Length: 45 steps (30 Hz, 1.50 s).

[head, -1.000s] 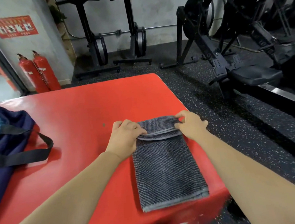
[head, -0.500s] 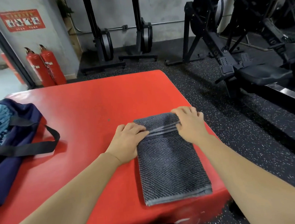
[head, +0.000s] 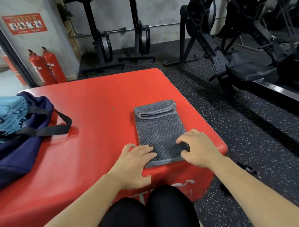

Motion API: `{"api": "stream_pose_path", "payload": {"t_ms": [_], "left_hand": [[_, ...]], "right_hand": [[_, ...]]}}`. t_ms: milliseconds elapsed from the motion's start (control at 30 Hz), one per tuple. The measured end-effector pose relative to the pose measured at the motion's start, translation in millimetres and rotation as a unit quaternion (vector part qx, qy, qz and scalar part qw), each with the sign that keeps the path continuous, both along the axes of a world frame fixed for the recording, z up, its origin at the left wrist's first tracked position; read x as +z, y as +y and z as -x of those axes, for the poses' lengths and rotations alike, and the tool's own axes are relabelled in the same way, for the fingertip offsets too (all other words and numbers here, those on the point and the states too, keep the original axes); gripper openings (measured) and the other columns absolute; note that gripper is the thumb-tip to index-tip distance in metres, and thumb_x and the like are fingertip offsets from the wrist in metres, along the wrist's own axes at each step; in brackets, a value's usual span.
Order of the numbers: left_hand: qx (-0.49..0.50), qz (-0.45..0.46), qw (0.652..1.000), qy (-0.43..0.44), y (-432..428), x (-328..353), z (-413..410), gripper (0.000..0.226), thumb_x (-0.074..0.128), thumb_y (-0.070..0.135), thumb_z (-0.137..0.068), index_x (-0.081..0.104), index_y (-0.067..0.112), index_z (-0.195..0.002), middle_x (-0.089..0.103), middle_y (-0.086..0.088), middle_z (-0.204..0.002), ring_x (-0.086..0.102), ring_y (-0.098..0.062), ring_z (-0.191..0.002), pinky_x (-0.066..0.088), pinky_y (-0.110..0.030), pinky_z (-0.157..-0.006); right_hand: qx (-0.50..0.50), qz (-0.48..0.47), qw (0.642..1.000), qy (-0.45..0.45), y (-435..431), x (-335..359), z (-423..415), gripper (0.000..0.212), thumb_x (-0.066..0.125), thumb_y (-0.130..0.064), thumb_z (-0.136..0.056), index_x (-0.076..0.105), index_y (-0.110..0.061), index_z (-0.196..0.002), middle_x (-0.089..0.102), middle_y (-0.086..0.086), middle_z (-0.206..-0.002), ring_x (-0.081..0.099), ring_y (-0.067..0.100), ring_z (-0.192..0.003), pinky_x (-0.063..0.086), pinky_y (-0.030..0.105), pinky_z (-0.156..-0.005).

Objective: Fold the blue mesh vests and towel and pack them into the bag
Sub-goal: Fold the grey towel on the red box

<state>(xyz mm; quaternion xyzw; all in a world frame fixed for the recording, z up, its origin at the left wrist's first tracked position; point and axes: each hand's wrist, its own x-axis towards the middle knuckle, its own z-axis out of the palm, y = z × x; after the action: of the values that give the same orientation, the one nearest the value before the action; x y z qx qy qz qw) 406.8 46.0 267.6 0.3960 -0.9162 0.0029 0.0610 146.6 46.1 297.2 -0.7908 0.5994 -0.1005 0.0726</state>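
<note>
A grey towel point(head: 160, 128) lies folded in a long strip on the red padded box point(head: 93, 100), near its right front corner; the far end is doubled back in a short fold. My left hand point(head: 133, 161) rests its fingers on the towel's near left corner, thumb on the red surface. My right hand point(head: 198, 148) touches the near right corner with bent fingertips. At the left, the navy bag point(head: 13, 157) lies open with folded blue mesh vests point(head: 2, 115) inside.
The bag's black strap point(head: 43, 130) loops out across the red surface. The box's right edge drops to speckled black floor. Two red fire extinguishers point(head: 47, 68) stand by the wall, with black gym machines point(head: 230, 52) at the back and right. My knees point(head: 145, 217) are against the box's front.
Both hands let go of the towel's far fold and slid back to its near end. The far fold stays in place. The view pulled back and tilted down.
</note>
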Motion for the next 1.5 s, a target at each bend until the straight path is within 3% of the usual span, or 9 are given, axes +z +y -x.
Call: {"api": "stream_pose_path", "payload": {"t_ms": [167,333,467,600,800,1167,1333,1433,1500], "left_hand": [[0.010,0.018,1.000,0.014,5,-5,6,0.067,0.080,0.047,-0.067,0.062,0.022,-0.127,0.062,0.002,-0.133,0.056,-0.016,-0.124,0.030,-0.040,-0.110],[0.049,0.004,0.991,0.128,24,0,17,0.022,0.065,0.024,-0.072,0.065,0.028,-0.093,0.066,0.013,-0.080,0.063,-0.012,-0.080,0.028,-0.031,-0.101],[0.181,-0.128,0.928,0.300,25,10,15,0.015,0.062,0.040,-0.076,0.062,0.027,-0.081,0.057,0.010,-0.064,0.053,-0.012,-0.064,0.041,-0.033,-0.073],[0.283,-0.191,0.856,0.388,13,18,24,0.020,0.068,0.029,-0.088,0.065,0.009,-0.084,0.053,0.006,-0.064,0.045,-0.013,-0.059,0.036,-0.032,-0.059],[0.415,-0.193,0.822,0.339,-1,16,37,0.018,0.060,0.037,-0.093,0.064,0.020,-0.091,0.060,0.005,-0.077,0.058,-0.018,-0.077,0.039,-0.029,-0.064],[0.411,-0.094,0.866,0.270,-6,13,40,0.022,0.049,0.042,-0.099,0.048,0.022,-0.108,0.062,0.005,-0.088,0.060,-0.022,-0.084,0.041,-0.033,-0.066],[0.400,-0.046,0.890,0.213,-5,15,39,0.019,0.055,0.038,-0.095,0.044,0.026,-0.106,0.054,0.009,-0.088,0.059,-0.020,-0.081,0.040,-0.031,-0.064],[0.188,0.152,0.957,0.161,-9,14,39,0.014,0.064,0.021,-0.082,0.064,0.024,-0.095,0.062,0.006,-0.096,0.061,-0.023,-0.090,0.045,-0.034,-0.072],[0.052,0.164,0.981,0.090,-9,14,36,0.028,0.054,0.032,-0.077,0.074,0.023,-0.094,0.070,0.006,-0.104,0.063,-0.021,-0.104,0.041,-0.039,-0.092]], "right_hand": [[0.024,-0.043,0.993,0.107,38,-16,1,0.073,0.059,-0.026,-0.077,0.034,-0.021,-0.146,0.031,-0.004,-0.152,0.025,0.017,-0.141,0.032,0.033,-0.110],[0.035,0.064,0.988,0.138,44,-19,-6,0.046,0.058,-0.010,-0.084,0.050,-0.019,-0.128,0.056,-0.001,-0.125,0.049,0.022,-0.119,0.037,0.033,-0.093],[-0.041,0.028,0.999,-0.013,42,-1,-1,0.018,0.057,-0.021,-0.081,0.059,-0.023,-0.099,0.064,-0.002,-0.091,0.057,0.023,-0.091,0.038,0.034,-0.076],[-0.160,-0.004,0.940,-0.300,23,12,-1,0.013,0.060,-0.018,-0.083,0.061,-0.023,-0.095,0.066,-0.004,-0.082,0.059,0.020,-0.078,0.046,0.036,-0.071],[-0.235,-0.031,0.944,-0.227,-5,-1,-11,0.021,0.054,-0.028,-0.096,0.056,-0.020,-0.116,0.066,0.004,-0.111,0.061,0.028,-0.104,0.044,0.035,-0.081],[-0.209,0.045,0.968,-0.130,-18,-11,-19,0.011,0.047,-0.028,-0.101,0.042,-0.022,-0.108,0.053,-0.004,-0.075,0.057,0.028,-0.075,0.034,0.034,-0.062],[-0.189,0.048,0.977,-0.080,-21,-16,-22,0.017,0.048,-0.030,-0.100,0.040,-0.020,-0.111,0.053,-0.005,-0.081,0.064,0.029,-0.086,0.034,0.034,-0.063],[-0.179,0.094,0.978,-0.051,-23,-14,-23,0.024,0.063,-0.024,-0.090,0.046,-0.016,-0.105,0.056,0.001,-0.093,0.063,0.030,-0.083,0.038,0.034,-0.061],[-0.125,0.150,0.980,0.048,-26,-17,-21,0.029,0.077,-0.012,-0.072,0.054,-0.016,-0.089,0.055,0.004,-0.086,0.059,0.028,-0.074,0.041,0.036,-0.058]]}}
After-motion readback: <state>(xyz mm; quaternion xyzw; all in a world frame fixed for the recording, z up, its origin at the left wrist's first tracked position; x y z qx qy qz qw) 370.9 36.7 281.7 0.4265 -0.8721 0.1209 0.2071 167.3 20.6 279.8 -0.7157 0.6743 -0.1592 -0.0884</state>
